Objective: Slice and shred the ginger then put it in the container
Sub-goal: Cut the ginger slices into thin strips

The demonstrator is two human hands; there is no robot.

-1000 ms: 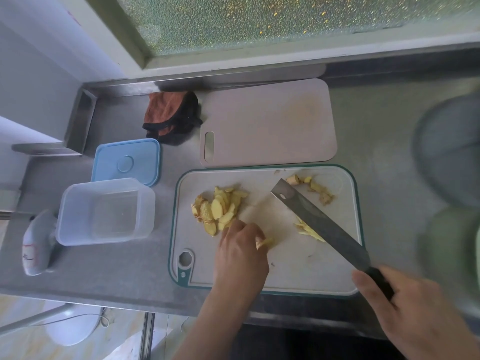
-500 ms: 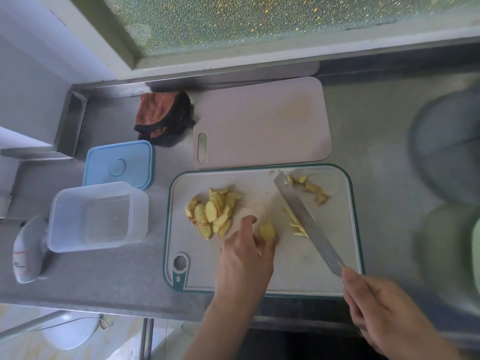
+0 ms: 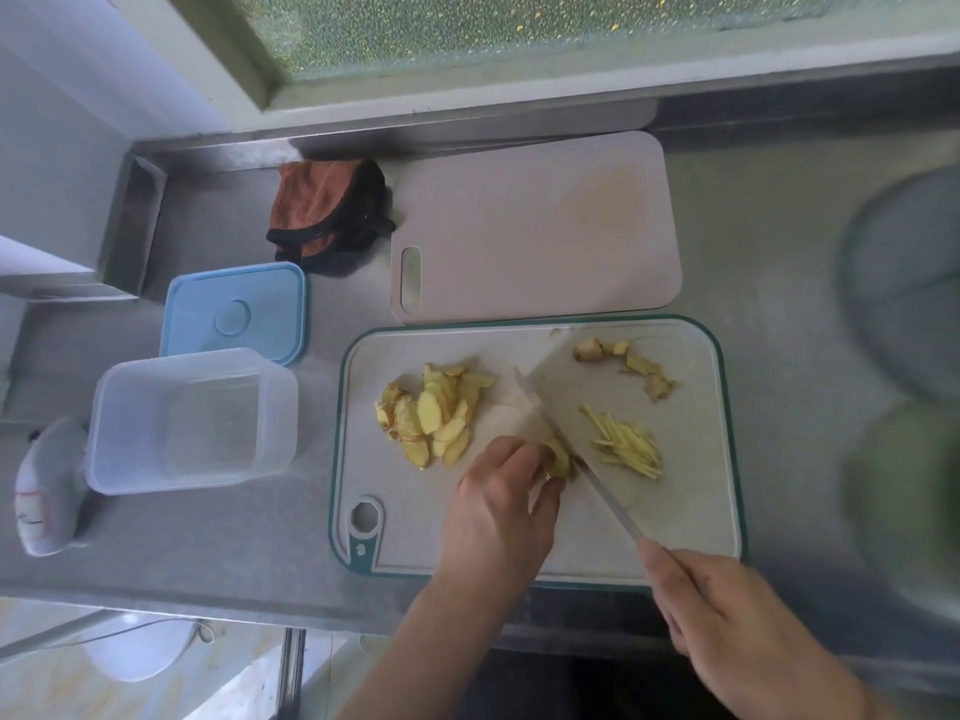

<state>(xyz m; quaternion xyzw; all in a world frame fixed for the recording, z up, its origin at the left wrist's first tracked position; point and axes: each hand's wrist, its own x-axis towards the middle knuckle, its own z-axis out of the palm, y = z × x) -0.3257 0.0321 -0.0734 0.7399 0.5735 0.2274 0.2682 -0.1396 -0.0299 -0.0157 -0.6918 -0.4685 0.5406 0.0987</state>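
A pile of ginger slices lies on the left of the green-rimmed cutting board. Thin ginger shreds lie right of centre, and knobbly peel scraps sit at the board's far right. My left hand presses a small stack of slices against the board. My right hand grips the handle of the knife, whose blade stands edge-down right beside the left fingertips. The clear plastic container stands empty left of the board.
A blue lid lies behind the container. A second pale board and an orange-black cloth sit further back. A white object lies at the far left. Blurred round shapes fill the right edge.
My left hand carried a few slices from the pile to the board's centre and pinned them down. The knife swung from lying flat to upright, with its blade against those slices.
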